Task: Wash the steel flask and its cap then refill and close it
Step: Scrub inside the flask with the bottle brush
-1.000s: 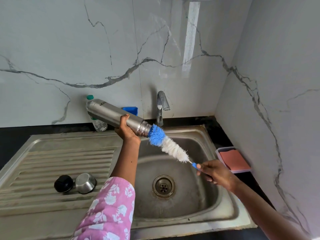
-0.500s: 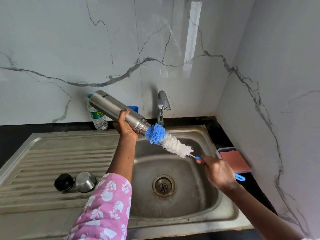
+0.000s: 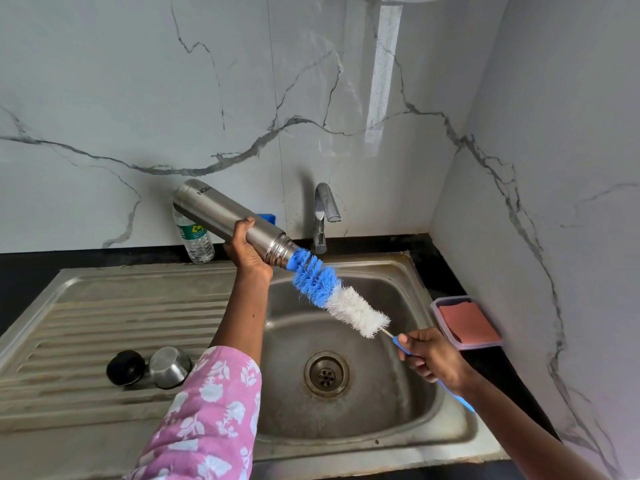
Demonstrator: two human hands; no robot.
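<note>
Steel flask [image 3: 225, 216] is held up over the back-left edge of the sink [image 3: 346, 457], tilted: base up-left, mouth down-right. Left hand [image 3: 247, 252] grips the body just above the neck. Bottle brush [image 3: 332, 292] lies on the same axis, blue tip at the mouth, most bristles outside. Right hand [image 3: 433, 358] grips the handle, down-right of the mouth. Next stroke is probably a straight push up-left. Cap [image 3: 125, 367] lies on the drainboard [image 3: 104, 317], well apart.

Plastic water bottle [image 3: 196, 241] upright at back; pink cloth [image 3: 467, 322] inside clear tray [image 3: 437, 310] at right.
</note>
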